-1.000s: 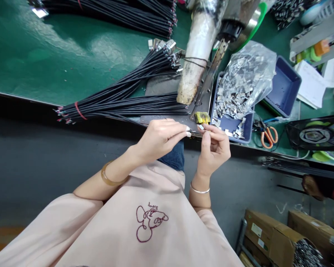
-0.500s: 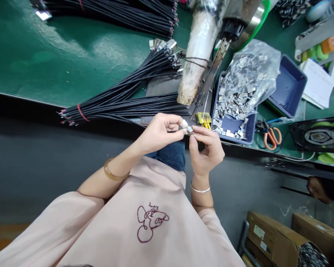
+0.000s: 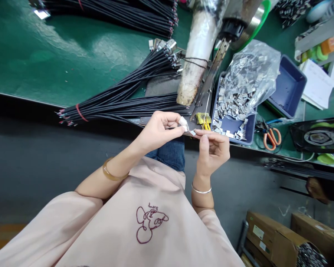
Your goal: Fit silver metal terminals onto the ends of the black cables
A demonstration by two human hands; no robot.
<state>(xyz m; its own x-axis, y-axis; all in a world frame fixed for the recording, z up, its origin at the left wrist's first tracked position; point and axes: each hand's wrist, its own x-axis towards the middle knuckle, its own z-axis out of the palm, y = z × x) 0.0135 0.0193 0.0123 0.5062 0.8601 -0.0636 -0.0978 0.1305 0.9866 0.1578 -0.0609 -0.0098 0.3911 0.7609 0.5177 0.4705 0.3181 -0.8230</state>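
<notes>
Where the left hand faces the right hand: small metal piece, between them.
Left grip: fingertips close, contents unclear.
Right grip: pinching the piece.

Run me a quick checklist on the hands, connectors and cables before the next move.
1. Right hand pinching a small metal connector: ok.
2. Left hand gripping a part: cannot tell; white-covered fingertips hide it.
3. Spare connectors in the blue tray near the right hand: ok.
4. Red band around the nearer black cable bundle: ok.
5. Connector's orientation correct: cannot tell; too small.
</notes>
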